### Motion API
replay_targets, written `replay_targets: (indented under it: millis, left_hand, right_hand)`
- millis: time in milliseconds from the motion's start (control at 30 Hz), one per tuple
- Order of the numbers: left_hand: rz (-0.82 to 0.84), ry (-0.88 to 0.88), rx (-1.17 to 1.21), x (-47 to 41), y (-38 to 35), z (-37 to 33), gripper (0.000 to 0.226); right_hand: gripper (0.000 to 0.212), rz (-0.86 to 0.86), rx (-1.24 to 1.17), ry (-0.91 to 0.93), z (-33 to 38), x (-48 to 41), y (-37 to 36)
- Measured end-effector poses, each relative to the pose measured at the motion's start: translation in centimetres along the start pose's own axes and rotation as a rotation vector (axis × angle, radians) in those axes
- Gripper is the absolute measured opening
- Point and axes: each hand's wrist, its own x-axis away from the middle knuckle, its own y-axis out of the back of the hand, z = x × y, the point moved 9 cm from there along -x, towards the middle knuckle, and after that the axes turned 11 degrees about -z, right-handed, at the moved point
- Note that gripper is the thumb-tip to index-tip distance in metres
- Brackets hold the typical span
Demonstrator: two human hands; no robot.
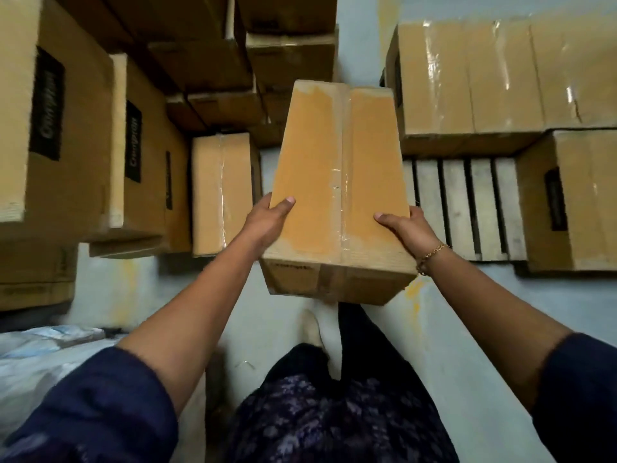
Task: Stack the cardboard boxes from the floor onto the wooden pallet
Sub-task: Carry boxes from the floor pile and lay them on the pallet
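Note:
A long taped cardboard box (337, 175) hangs in the air in front of me, above the pale floor. My left hand (267, 222) grips its near left edge, thumb on top. My right hand (405, 228), with a gold bracelet at the wrist, grips the near right edge the same way. The wooden pallet (464, 208) lies on the floor to the right, its pale slats bare in the middle. A row of taped boxes (494, 81) stands on its far part, and another box (574, 198) sits at its right end.
Stacks of cardboard boxes (76, 128) with black labels fill the left side and the far middle. A smaller taped box (222, 192) stands on the floor left of the held one. White plastic sacking (40, 359) lies at the lower left. My legs stand on the pale floor (450, 329).

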Motion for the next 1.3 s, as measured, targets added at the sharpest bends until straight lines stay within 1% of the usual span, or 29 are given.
replay_targets:
  millis: [33,100,167,200,367,533,633,700,767,800,933,1067,1133,1167,1233,1300]
  left_hand:
    - [0.012,-0.020,0.013,1.3,-0.3,-0.7,0.064]
    - [0.036,-0.048,0.007,4.0,-1.1,-2.1,0.051]
    - [0.071,-0.075,-0.001,6.6,-2.6,-3.1,0.048]
    - [0.080,-0.090,-0.004,7.7,-3.6,-3.4,0.049]
    - [0.104,-0.156,-0.083,13.0,-10.0,-5.2,0.048]
    - [0.140,-0.179,-0.145,18.0,-18.4,-6.2,0.051]
    - [0.151,-0.186,-0.146,20.9,-24.1,-6.3,0.053]
    - [0.159,-0.181,-0.141,22.5,-27.9,-6.4,0.060]
    - [0.159,-0.167,-0.148,23.9,-31.5,-6.2,0.075]
    - [0.170,-0.162,-0.145,24.5,-33.2,-6.1,0.078]
    - [0.183,-0.149,-0.138,26.4,-38.8,-6.8,0.073]
    - [0.177,-0.129,-0.160,26.0,-43.4,-7.5,0.077]
    - [0.167,-0.125,-0.165,25.5,-45.6,-8.3,0.067]
    - [0.165,-0.119,-0.165,25.1,-46.7,-8.6,0.062]
    - [0.161,-0.104,-0.161,24.1,-48.9,-9.1,0.058]
    - [0.155,-0.088,-0.149,23.0,-50.9,-9.6,0.056]
  right_hand:
    - [0.084,0.005,-0.009,-0.001,-0.1,1.4,0.9]
    - [0.066,0.004,-0.033,0.020,-0.4,4.0,3.2]
    - [0.052,0.002,-0.072,0.035,-1.0,6.4,5.9]
    - [0.049,-0.002,-0.082,0.045,-1.5,7.0,7.3]
    - [0.055,-0.107,-0.083,0.048,-4.9,9.4,15.2]
    - [0.061,-0.202,-0.053,0.054,-9.4,9.6,24.5]
    - [0.073,-0.206,-0.050,0.038,-12.5,9.0,30.1]
    - [0.080,-0.218,-0.036,0.029,-14.4,8.5,33.9]
    - [0.077,-0.230,-0.013,0.022,-15.8,8.1,37.6]
    - [0.075,-0.232,-0.003,0.013,-16.3,8.0,39.3]
    - [0.072,-0.215,0.024,-0.001,-17.8,6.2,44.5]
    - [0.069,-0.195,0.036,-0.015,-18.5,3.1,48.1]
    - [0.066,-0.182,0.042,-0.025,-18.6,1.1,49.4]
    - [0.069,-0.175,0.040,-0.031,-18.9,-0.3,50.0]
    - [0.074,-0.162,0.025,-0.047,-19.3,-2.6,51.0]
    - [0.070,-0.142,0.019,-0.043,-19.4,-5.1,51.9]
